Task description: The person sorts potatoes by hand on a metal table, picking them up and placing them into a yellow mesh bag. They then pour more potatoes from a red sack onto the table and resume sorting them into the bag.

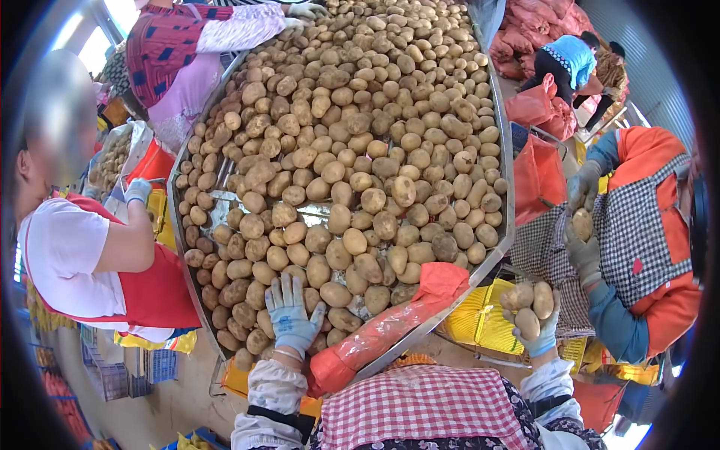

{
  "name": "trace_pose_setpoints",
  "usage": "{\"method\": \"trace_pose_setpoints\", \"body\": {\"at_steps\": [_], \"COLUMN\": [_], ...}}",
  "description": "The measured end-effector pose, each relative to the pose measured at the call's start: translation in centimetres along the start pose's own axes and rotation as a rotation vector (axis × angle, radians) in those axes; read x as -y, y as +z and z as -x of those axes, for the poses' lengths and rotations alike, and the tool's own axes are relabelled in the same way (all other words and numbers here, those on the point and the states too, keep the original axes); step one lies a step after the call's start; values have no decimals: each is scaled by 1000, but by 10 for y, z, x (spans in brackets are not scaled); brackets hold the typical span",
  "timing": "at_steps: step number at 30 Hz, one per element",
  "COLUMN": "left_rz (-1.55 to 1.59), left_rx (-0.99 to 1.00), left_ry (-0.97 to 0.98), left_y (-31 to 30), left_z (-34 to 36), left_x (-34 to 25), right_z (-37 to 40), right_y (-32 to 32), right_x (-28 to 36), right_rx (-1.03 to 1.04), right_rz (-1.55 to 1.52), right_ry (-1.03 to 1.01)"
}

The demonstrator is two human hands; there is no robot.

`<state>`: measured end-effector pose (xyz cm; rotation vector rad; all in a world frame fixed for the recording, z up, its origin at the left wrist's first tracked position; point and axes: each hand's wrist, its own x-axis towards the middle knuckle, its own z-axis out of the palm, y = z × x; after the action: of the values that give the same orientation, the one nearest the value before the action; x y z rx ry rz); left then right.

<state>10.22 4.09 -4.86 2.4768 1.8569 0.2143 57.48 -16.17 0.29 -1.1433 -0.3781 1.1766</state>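
Observation:
Many potatoes (pixel 360 180) cover a large metal-edged sorting table (pixel 504 150). My left hand (pixel 294 313), in a light blue and grey glove, lies spread on the potatoes near the table's front edge, fingers apart. Off the table's right front corner, my right hand (pixel 538 330), also gloved, holds several potatoes (pixel 528 304) beside a yellow mesh bag (pixel 484 319). Between my hands, a rolled red plastic bag (pixel 386 330) rests along the front rim.
At the left stands a co-worker in a red apron (pixel 161 281). Another co-worker's gloved hand (pixel 306 10) reaches in at the top left. On the right, a person in a checked apron (pixel 637 217) holds a potato (pixel 582 223). Red sacks (pixel 529 34) are piled behind.

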Motion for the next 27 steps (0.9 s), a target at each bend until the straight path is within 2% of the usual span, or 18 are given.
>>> {"method": "trace_pose_setpoints", "body": {"at_steps": [1, 2, 4, 5, 7, 8, 10, 11, 12, 14, 16, 18, 20, 21, 22, 23, 26, 27], "left_rz": [-9, -10, 27, 24, 9, 7, 4, 41, 80, 206, 342, 180, 166, 171, 149, 125, 185, 216], "left_rx": [-30, -32, 12, -18, -10, -10, 24, 23, 23, 106, 188, -273, -269, -276, -43, 195, 346, 313], "left_ry": [0, -12, -100, -106, -154, -180, -162, -46, 73, 81, 90, 61, 40, 31, -98, -223, -201, -195], "left_y": [1, -3, -15, -14, -14, -14, -22, -19, -17, -23, -34, -49, -34, -32, -31, -31, -29, -37], "left_z": [-3, -9, -21, -22, -9, -5, 31, 55, 69, 67, 49, 8, -26, -40, -54, -64, -84, -82], "left_x": [0, -2, -5, -7, -13, -14, -14, -6, 3, 20, 18, -5, -20, -28, -35, -37, -26, -24], "right_z": [-1, -2, -8, -13, -27, -30, -26, -29, -31, -34, -32, -49, -66, -80, -92, -99, -129, -130], "right_y": [-35, -42, -54, -70, -106, -98, -85, -69, -58, -29, 71, 136, 203, 234, 261, 287, 322, 335], "right_x": [-11, -21, -40, -58, -87, -84, -81, -76, -75, -69, -25, -17, -17, -22, -30, -40, -92, -101], "right_rx": [-79, -71, -455, -441, -698, -679, -542, -512, -503, -210, 43, 192, 412, 560, 706, 766, 959, 963], "right_rz": [-418, -413, -306, -297, -39, -24, 501, 655, 658, 1069, 1293, 1332, 1262, 1275, 1285, 1373, 1823, 1825], "right_ry": [323, 329, 503, 521, 659, 663, 409, 247, 245, -482, -822, -903, -1020, -985, -944, -1017, -1082, -1079]}}
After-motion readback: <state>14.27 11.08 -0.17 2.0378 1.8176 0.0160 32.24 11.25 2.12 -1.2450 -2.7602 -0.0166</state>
